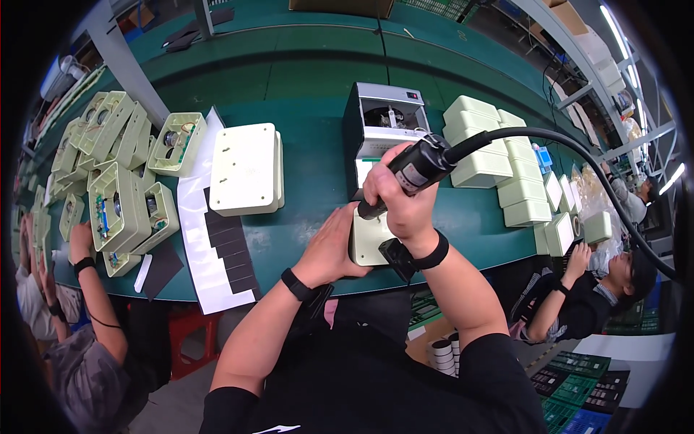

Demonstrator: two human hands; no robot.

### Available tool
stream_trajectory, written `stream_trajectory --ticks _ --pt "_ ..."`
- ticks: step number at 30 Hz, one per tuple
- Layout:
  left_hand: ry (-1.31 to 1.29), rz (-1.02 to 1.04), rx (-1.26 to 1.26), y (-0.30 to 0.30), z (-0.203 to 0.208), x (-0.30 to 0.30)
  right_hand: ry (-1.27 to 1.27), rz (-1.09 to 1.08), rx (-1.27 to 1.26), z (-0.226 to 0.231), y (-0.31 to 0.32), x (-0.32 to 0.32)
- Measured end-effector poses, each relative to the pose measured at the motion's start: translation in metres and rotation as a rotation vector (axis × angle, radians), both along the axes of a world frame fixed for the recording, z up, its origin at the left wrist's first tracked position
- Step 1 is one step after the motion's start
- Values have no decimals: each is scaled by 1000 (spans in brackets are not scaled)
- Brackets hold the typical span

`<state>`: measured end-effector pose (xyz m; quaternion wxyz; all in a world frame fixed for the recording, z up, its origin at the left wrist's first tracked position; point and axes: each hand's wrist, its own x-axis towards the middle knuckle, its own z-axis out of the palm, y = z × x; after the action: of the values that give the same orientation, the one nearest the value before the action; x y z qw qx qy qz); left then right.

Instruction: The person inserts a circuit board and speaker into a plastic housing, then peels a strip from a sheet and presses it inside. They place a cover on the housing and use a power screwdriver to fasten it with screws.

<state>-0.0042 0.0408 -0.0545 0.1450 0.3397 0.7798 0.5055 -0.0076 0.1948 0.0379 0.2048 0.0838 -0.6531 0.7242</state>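
Observation:
My right hand point(408, 195) is wrapped round a black electric screwdriver point(421, 165), tilted with its lower end over a cream plastic box point(370, 239) at the table's near edge. The screwdriver's tip is hidden behind my fingers and the tool body. Against the left side of that box lies my left hand point(332, 246), its fingers along the side and thumb at the near corner, holding it. Just beyond stands a grey and black screw feeder point(390, 119), partly covered by my right hand. A thick black cable point(549, 134) leaves the screwdriver toward the right.
Flat cream panels point(246, 170) are stacked left of the feeder. Open cream housings with wired parts point(119, 206) crowd the left. Closed cream boxes point(481, 148) stand in rows at right. Black and white sheets point(206, 231) lie at left. Co-workers sit on both sides.

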Motion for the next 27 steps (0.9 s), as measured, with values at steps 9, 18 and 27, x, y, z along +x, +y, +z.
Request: stream_trajectory --ticks 9,18,27 --pt "24 15 -73 -1 -9 2 104 -64 -105 43 24 7" --pt "100 62 -120 3 -8 6 175 -250 28 49 56 -19" --pt "29 40 -111 3 -3 2 63 -132 11 51 49 32"
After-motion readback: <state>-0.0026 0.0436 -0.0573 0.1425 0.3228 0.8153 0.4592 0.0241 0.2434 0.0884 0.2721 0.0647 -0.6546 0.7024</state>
